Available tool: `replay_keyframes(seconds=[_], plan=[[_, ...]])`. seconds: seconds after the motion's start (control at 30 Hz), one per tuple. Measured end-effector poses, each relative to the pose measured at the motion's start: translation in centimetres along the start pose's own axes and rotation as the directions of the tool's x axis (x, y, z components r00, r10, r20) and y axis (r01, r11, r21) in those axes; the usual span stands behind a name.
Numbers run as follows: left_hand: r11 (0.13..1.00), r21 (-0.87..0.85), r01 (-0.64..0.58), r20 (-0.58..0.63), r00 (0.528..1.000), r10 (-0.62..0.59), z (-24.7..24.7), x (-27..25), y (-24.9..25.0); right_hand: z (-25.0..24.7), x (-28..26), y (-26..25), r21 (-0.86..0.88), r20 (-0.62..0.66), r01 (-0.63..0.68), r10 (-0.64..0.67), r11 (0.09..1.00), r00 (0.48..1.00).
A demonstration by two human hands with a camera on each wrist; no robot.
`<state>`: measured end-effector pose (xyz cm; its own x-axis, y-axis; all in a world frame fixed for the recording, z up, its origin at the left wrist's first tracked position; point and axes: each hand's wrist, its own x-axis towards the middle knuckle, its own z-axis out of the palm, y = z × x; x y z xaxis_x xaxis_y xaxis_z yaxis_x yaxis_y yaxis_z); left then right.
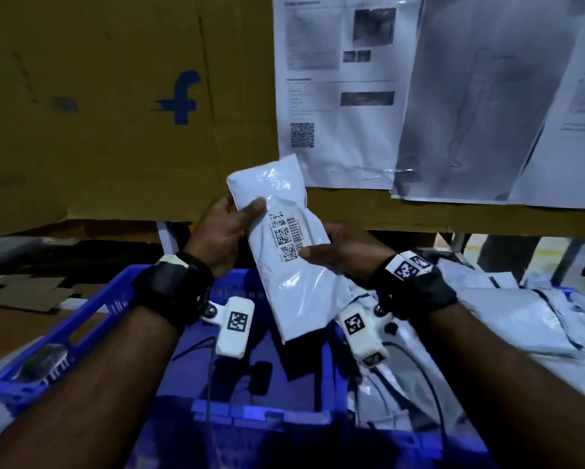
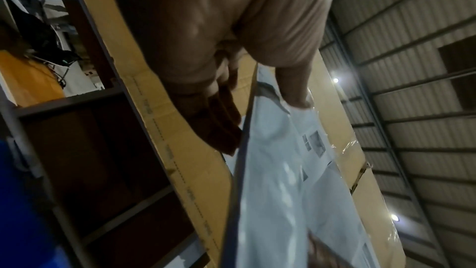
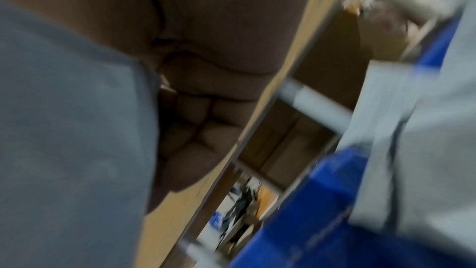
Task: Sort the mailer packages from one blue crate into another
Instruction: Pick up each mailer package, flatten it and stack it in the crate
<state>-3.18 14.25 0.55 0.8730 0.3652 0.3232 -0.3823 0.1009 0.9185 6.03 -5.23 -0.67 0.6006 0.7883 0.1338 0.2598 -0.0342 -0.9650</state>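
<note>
Two hands hold one white poly mailer (image 1: 284, 242) raised above the near blue crate (image 1: 91, 319): the left hand (image 1: 221, 231) pinches its upper edge, the right hand (image 1: 343, 252) its label side. It looks light, soft and slick; gripping the padded middle seems safest. More mailers (image 1: 507, 316) lie to the right.

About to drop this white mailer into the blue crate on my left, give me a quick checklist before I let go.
1. Left hand grips the white mailer: ok.
2. Right hand pinches the mailer: ok.
3. Barcode label faces up: ok.
4. Label legible: cannot tell.
5. Left blue crate has room below the mailer: ok.
6. Other mailers remain on the right: ok.
</note>
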Motion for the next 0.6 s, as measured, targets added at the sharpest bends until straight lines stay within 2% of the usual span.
replay_keyframes(seconds=[0.07, 0.27, 0.4, 0.5, 0.6], plan=[[0.999, 0.035, 0.01, 0.029, 1.0, -0.011, -1.6, -0.2, -0.3, 2.3, 1.3, 0.3, 0.123, 0.01, -0.009, 0.007, 0.992, 1.0], [0.999, -0.021, 0.039, 0.011, 0.999, -0.039, -6.2, 0.2, -2.2, 6.1, 4.7, 1.0, 0.349, -0.035, -0.02, 0.034, 0.937, 0.999], [0.999, -0.013, 0.037, 0.009, 0.999, -0.037, -7.0, 0.3, -2.8, 7.0, 6.6, 1.6, 0.345, -0.051, -0.03, 0.051, 0.938, 0.997], [0.995, -0.075, 0.064, -0.028, 0.997, -0.066, -7.2, 0.8, -3.2, 7.4, 8.1, 2.2, 0.358, -0.167, 0.001, 0.063, 0.934, 0.984], [0.99, -0.04, 0.133, 0.044, 0.99, -0.131, -7.3, 1.3, -4.0, 7.2, 9.2, 3.3, 0.433, -0.281, 0.065, 0.066, 0.899, 0.957]])
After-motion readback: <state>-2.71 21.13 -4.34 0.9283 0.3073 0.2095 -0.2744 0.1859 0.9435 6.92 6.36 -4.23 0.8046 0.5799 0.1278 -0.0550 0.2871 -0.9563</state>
